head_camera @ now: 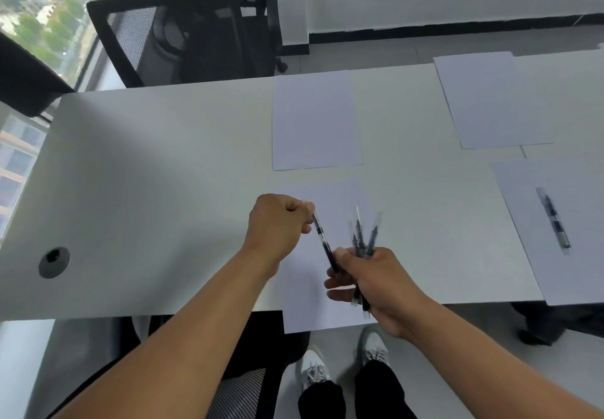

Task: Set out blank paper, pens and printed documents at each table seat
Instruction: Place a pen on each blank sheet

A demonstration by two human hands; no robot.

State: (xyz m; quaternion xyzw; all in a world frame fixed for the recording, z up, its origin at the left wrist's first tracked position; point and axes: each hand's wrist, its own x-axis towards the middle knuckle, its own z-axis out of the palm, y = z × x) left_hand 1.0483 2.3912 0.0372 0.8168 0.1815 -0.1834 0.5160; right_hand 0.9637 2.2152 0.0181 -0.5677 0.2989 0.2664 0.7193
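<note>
My right hand [376, 283] grips a bundle of several black pens [361, 242] over the near table edge. My left hand [279, 222] pinches the top of one black pen [323, 239], whose lower end still sits among the fingers of my right hand. Both hands hover above a blank sheet [313, 301] that overhangs the near edge of the white table [147, 173]. Another blank sheet [315, 119] lies at the far side, and one more blank sheet [490, 98] lies at the far right. A sheet at the right [529, 232] carries a single pen [554, 217].
A black mesh office chair [183, 36] stands behind the table's far edge, with a second chair behind it. A round grey cable grommet [54, 262] sits near the table's left end. A window runs along the left. My white shoes [343, 363] show below the table edge.
</note>
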